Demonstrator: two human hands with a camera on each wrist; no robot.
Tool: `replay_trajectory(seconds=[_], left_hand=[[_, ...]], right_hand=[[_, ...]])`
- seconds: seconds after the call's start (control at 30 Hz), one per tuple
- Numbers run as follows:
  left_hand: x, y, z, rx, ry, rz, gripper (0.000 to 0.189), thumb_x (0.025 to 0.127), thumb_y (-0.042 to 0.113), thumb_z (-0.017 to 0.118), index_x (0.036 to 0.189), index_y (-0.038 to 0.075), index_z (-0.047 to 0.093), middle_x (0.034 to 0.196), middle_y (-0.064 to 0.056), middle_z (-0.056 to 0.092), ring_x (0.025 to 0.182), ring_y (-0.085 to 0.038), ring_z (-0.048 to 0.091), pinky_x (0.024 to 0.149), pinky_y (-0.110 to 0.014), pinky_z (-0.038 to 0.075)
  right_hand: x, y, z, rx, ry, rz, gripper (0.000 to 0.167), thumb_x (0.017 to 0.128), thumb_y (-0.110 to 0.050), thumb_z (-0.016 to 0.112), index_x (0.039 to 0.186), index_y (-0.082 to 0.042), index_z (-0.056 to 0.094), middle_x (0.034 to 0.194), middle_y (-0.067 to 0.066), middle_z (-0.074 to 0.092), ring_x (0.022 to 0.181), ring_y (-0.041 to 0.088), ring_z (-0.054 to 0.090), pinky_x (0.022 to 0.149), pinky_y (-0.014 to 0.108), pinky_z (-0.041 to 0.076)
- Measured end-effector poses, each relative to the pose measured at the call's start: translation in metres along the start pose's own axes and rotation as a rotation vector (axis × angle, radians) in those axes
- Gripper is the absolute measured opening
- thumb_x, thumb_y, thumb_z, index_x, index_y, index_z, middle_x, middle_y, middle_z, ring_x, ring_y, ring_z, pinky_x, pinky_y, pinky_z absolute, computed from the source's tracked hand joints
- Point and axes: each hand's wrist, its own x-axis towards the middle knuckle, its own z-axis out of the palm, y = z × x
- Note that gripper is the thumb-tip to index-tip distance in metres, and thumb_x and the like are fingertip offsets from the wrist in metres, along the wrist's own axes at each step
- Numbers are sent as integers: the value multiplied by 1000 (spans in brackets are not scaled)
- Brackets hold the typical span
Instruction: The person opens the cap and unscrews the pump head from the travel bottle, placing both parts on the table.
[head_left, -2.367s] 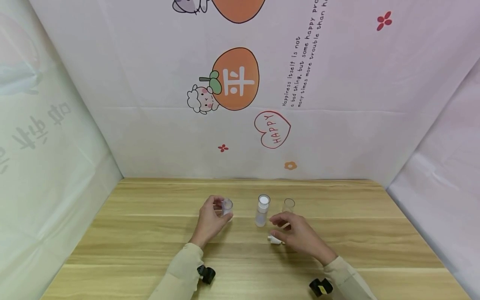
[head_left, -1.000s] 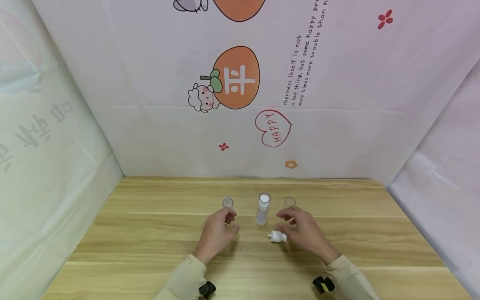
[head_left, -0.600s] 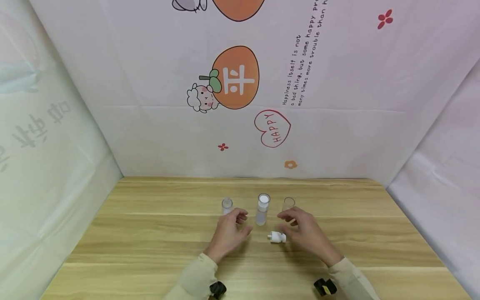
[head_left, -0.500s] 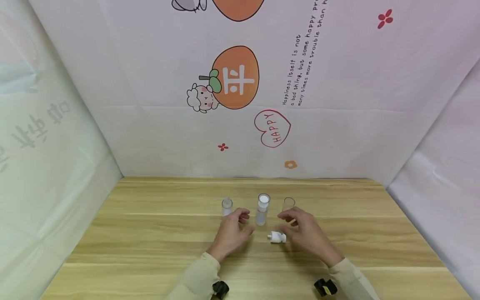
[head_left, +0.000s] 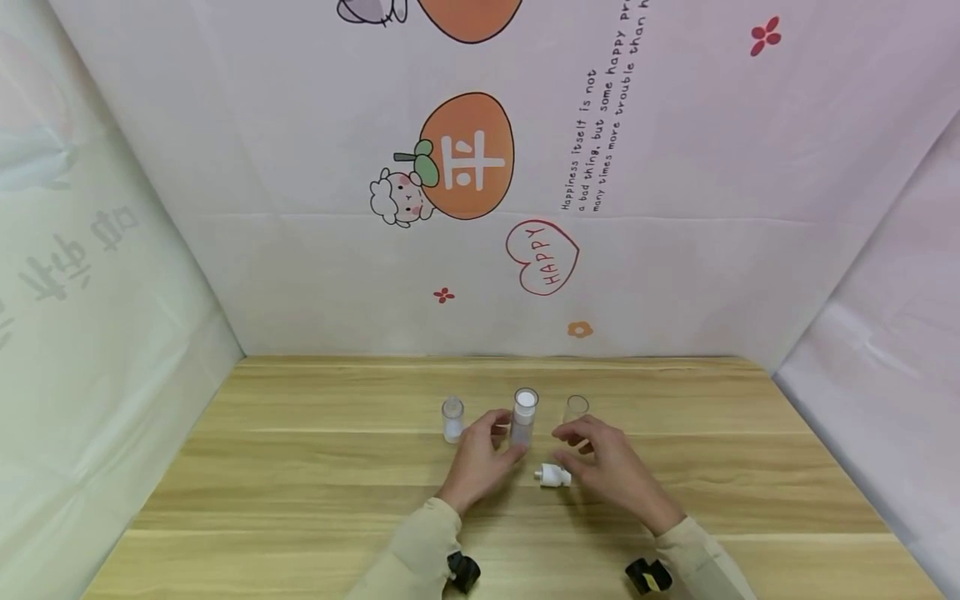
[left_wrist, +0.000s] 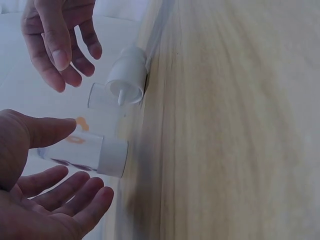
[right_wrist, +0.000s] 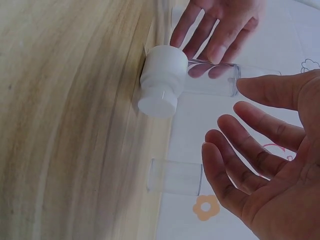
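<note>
My left hand [head_left: 483,462] reaches round the near left side of the upright clear bottle [head_left: 523,421] in the middle. In the left wrist view its thumb and loosely straight fingers lie on either side of the bottle, not visibly gripping it. A white pump head [head_left: 553,475] with a thin stem lies on its side to the right of that bottle. My right hand [head_left: 607,467] hovers beside the pump head with relaxed fingers and nothing held. Behind the right hand stands a clear, hollow cylinder [right_wrist: 175,177], partly hidden in the head view.
A shorter clear container [head_left: 452,421] with a whitish lower part stands left of the middle bottle. The wooden table [head_left: 300,483] meets a printed white backdrop [head_left: 360,292] at its far edge. White side sheets flank it.
My left hand has let go of the shorter container on the left and moved right to the middle bottle. The right hand has drawn slightly off the pump head, then stayed almost still.
</note>
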Motion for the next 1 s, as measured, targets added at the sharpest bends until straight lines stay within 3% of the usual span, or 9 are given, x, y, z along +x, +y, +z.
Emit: replay_trajectory(seconds=[0.27,0.57,1.0], left_hand=[[4,0,5,-56,18,-13,45,91,8,76,131,-4,59,128,-20,63,117,-37,61,99,-47,51],[10,-1,9,-39,55,-31,36,91,9,77,124,1,66,118,-11,68,110,-28,65,94,-41,54],[0,3,2,29,92,76,34,90,10,78,120,4,64,114,-9,64,107,-27,63,91,-44,54]], right_hand=[[0,0,1,8,-10,-9,23,89,-1,76,111,1,71,108,13,68,94,32,66,78,39,59],[1,0,3,12,-13,-30,22,88,0,77,110,0,72,106,12,68,93,32,66,78,39,59],[3,-3,4,7,-4,-22,24,87,-1,77,111,1,71,106,12,69,93,32,66,78,40,59]])
